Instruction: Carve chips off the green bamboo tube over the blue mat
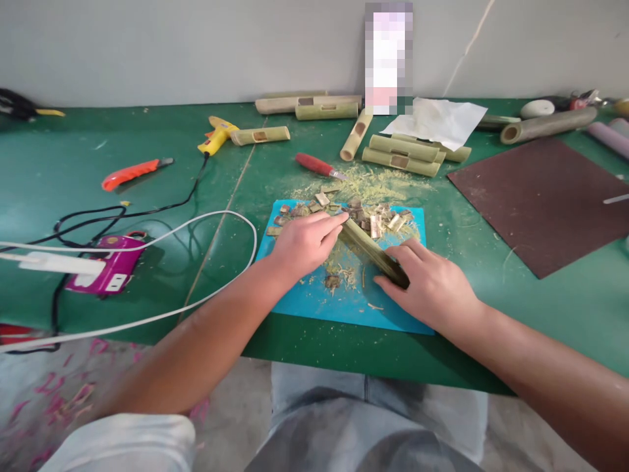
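A short green bamboo stick (369, 248) lies slanted on the blue cutting mat (314, 298). My right hand (430, 288) grips its near end. My left hand (304, 244) rests with its fingertips pressed on the stick's far end; whether it holds a small tool there is hidden by the fingers. Bamboo chips (378, 219) and yellow-green shavings lie piled along the mat's far edge, right behind both hands.
On the green table (73, 177) lie a red-handled knife (319, 166), an orange utility knife (132, 172), a yellow glue gun (217, 134), cut bamboo tubes (400, 154), white paper (437, 121) and a brown sheet (545, 196). A purple power strip (111, 269) with cables sits left.
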{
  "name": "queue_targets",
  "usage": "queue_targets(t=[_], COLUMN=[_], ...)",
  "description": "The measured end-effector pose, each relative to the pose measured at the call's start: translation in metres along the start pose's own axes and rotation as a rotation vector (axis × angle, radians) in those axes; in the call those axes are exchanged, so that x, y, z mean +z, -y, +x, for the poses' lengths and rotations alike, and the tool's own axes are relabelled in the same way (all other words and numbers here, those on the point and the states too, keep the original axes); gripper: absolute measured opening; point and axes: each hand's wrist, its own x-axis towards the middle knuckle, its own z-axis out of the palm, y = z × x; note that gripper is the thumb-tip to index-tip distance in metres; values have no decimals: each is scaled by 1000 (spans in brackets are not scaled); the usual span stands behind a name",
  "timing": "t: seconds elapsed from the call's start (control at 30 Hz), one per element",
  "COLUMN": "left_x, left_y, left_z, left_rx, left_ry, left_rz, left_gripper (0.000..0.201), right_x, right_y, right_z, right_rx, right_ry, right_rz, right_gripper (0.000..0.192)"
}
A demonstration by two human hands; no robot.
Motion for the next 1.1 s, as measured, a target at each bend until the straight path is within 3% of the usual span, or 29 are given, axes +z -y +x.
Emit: queue_targets(t=[0.33,0.53,0.67,0.83,0.97,1.1], left_x=[-2,0,-1,1,3,3], left_y=[-6,-19,-13,-18,-21,-21], left_z=[-1,-5,-3,-5,-6,-7], left_rx=[-18,160,86,147,108,198], left_ry=[-32,119,-12,88,6,96], left_rz=[-45,-92,14,14,117,58], left_gripper=[27,32,28,30,32,33], right_x=[-1,0,0,1,1,1], right_y=[-3,-2,-2,-2,-1,0], right_z=[1,0,0,1,1,0], right_rx=[9,-3,3,-21,-13,-22], right_ry=[28,53,52,34,36,42], right_rz=[67,80,77,46,30,18], right_gripper=[26,24,25,24,24,23])
